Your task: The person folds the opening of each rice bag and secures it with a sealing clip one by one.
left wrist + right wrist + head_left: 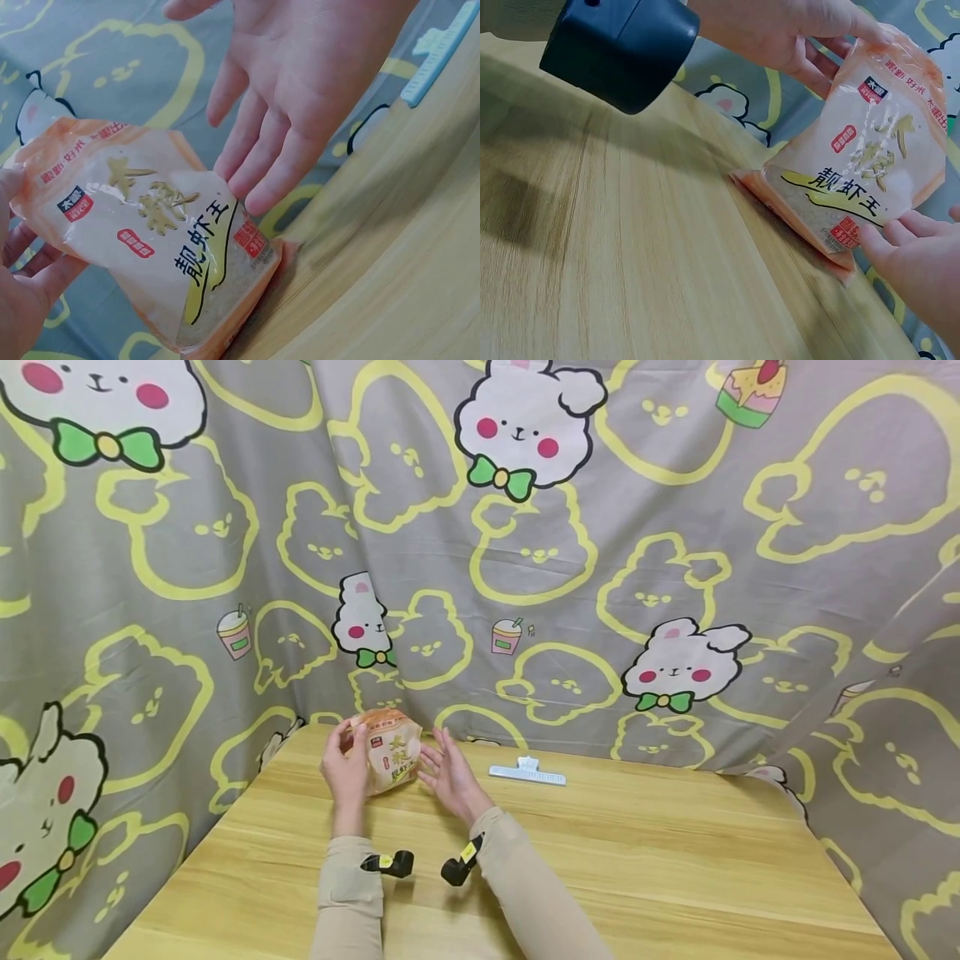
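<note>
An orange and cream plastic bag of rice [392,752] stands on the wooden table, tilted, with its printed front toward me. Grains show through a clear patch low on the bag [161,217] in the left wrist view. My left hand [347,764] grips the bag's upper left side, thumb in front and fingers behind. On the bag's other side, my right hand [453,777] is spread with fingers extended and palm turned to the bag. In the right wrist view the right hand's fingertips [900,225] are right at the bag's lower edge.
A light blue bag clip [527,771] lies on the table [637,852] to the right of the hands. Grey patterned curtains [540,543] hang behind and beside the table. Black wrist cameras [395,863] are strapped over both sleeves.
</note>
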Tool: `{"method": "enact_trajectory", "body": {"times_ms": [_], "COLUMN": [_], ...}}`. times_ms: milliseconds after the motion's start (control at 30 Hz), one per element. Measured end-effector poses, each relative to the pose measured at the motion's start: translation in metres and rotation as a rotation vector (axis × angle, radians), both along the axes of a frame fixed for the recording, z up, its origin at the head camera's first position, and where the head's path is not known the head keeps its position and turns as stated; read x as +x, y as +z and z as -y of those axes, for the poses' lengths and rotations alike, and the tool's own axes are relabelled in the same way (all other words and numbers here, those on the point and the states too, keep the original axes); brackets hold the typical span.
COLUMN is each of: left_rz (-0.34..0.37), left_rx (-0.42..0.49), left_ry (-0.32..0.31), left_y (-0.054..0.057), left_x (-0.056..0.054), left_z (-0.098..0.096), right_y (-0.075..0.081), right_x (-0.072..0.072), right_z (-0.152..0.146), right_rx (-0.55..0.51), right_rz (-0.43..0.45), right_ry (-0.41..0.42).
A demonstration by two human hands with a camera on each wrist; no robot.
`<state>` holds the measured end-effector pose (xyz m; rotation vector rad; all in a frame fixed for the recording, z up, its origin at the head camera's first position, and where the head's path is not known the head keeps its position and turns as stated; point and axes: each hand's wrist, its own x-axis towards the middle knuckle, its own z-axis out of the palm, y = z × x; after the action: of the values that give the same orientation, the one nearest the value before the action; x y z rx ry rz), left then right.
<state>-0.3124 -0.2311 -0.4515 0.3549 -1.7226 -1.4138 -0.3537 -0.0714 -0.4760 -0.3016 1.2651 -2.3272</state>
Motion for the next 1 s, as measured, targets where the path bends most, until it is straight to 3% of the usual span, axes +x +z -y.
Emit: {"method": "enact_trajectory", "body": {"times_ms": [433,1000], "left_rz": [0.001,-0.005], "left_rx": [0.06,0.039], "left_ry": [-0.078,-0.063], "left_y": [0.004,0.009], "left_x": [0.0,0.0], "left_z": [-0.003,-0.009], "right_y": [0.005,0.01], "right_x": [0.001,0.007], "right_z": [-0.003,-0.009], "right_rx": [0.039,0.068], "right_rz": [-0.036,-0.039], "right_ry": [-0.023,-0.053]}}
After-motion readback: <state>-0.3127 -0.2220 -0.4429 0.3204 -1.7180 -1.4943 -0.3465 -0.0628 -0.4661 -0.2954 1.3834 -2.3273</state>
